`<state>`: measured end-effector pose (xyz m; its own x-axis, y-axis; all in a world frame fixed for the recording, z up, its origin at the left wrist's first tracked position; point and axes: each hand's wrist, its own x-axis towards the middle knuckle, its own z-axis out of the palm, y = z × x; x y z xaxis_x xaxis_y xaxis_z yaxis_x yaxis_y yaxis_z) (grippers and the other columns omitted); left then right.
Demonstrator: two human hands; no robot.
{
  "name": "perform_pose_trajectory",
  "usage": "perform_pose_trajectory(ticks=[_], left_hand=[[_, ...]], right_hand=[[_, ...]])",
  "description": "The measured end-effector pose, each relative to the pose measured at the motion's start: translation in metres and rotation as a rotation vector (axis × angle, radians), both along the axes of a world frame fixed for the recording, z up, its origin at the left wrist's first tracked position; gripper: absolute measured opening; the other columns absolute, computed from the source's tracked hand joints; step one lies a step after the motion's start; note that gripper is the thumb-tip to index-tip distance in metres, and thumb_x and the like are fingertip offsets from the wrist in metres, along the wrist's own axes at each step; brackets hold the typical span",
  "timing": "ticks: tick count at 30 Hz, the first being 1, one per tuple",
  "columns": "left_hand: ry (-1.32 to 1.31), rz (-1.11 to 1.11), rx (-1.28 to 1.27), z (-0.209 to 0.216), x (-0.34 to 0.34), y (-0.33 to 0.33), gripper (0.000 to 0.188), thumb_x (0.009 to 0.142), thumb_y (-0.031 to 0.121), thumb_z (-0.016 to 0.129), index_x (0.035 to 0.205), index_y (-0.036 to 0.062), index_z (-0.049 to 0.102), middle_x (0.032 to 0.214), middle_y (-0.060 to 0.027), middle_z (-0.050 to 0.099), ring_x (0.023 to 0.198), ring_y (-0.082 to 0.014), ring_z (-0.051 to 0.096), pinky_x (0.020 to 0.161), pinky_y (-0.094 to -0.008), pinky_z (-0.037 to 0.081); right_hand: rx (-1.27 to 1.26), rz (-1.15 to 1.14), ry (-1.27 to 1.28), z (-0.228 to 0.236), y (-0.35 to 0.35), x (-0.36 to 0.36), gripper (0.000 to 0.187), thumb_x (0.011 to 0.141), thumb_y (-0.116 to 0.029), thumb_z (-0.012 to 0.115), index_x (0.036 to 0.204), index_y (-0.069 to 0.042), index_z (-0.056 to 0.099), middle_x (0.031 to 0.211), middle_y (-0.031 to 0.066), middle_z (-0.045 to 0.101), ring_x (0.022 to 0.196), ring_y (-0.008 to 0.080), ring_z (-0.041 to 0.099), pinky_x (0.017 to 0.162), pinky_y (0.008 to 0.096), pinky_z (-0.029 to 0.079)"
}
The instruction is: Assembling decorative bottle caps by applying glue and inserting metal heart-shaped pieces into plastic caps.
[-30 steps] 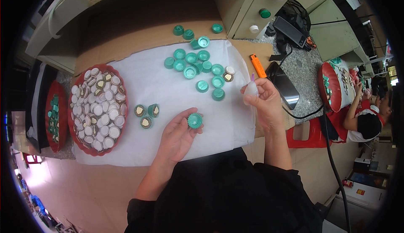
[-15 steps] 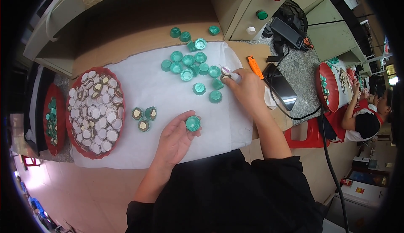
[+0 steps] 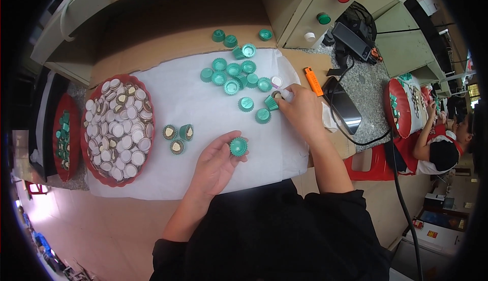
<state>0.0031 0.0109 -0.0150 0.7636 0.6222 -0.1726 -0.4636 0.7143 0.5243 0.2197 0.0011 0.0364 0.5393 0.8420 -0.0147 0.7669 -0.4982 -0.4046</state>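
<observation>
Left hand (image 3: pixel 213 160) half-curled around green cup (image 3: pixel 238 147); right hand (image 3: pixel 303 111) reached forward, pinching white bottle (image 3: pixel 288 95). Paper (image 3: pixel 203 103) covered cardboard (image 3: pixel 297 61), red stool (image 3: pixel 379 159) beyond.

top (image 3: pixel 274 235): black, loose, soft folds | sleeves (image 3: pixel 339 207): black, ending near elbows | left hand (image 3: pixel 216 161), right hand (image 3: pixel 302 109): bare
</observation>
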Motion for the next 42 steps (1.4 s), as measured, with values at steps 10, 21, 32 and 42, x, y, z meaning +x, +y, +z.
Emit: perform_pose_trajectory(ticks=[10,21,32,42], left_hand=[[0.002,0.004,-0.017,0.000,-0.001,0.000,0.033,0.087,0.015,0.044,0.114,-0.0029,0.041,0.106,-0.0121,0.050,0.092,-0.0185,0.049,0.080,-0.0309,0.039],[-0.016,-0.004,-0.010,0.000,-0.002,0.000,0.034,0.087,0.015,0.044,0.116,-0.0029,0.040,0.107,-0.0117,0.050,0.093,-0.0184,0.049,0.082,-0.0314,0.039],[-0.003,0.047,0.075,-0.006,0.000,-0.003,0.036,0.082,0.011,0.052,0.114,-0.0007,0.041,0.111,-0.0126,0.048,0.097,-0.0189,0.049,0.083,-0.0303,0.040],[-0.019,0.022,0.134,-0.003,0.002,-0.005,0.034,0.081,0.006,0.052,0.113,0.0014,0.043,0.110,-0.0102,0.049,0.102,-0.0180,0.047,0.090,-0.0317,0.036]], right_hand=[[-0.025,0.016,0.159,0.001,0.001,0.005,0.030,0.067,-0.022,0.064,0.091,-0.005,0.061,0.073,0.0156,0.060,0.070,0.0292,0.058,0.064,0.0361,0.044],[0.064,0.051,0.055,-0.007,-0.002,0.010,0.034,0.064,-0.019,0.065,0.093,-0.002,0.060,0.080,0.0156,0.060,0.071,0.0248,0.059,0.067,0.0304,0.045],[0.396,0.064,0.773,0.010,-0.053,-0.036,0.030,0.063,-0.003,0.068,0.091,0.001,0.058,0.085,0.0029,0.057,0.083,0.0090,0.051,0.077,0.0225,0.039],[0.498,0.295,0.666,-0.007,-0.065,-0.073,0.032,0.061,0.003,0.068,0.091,-0.001,0.056,0.088,0.0047,0.054,0.064,0.0061,0.046,0.058,0.0178,0.038]])
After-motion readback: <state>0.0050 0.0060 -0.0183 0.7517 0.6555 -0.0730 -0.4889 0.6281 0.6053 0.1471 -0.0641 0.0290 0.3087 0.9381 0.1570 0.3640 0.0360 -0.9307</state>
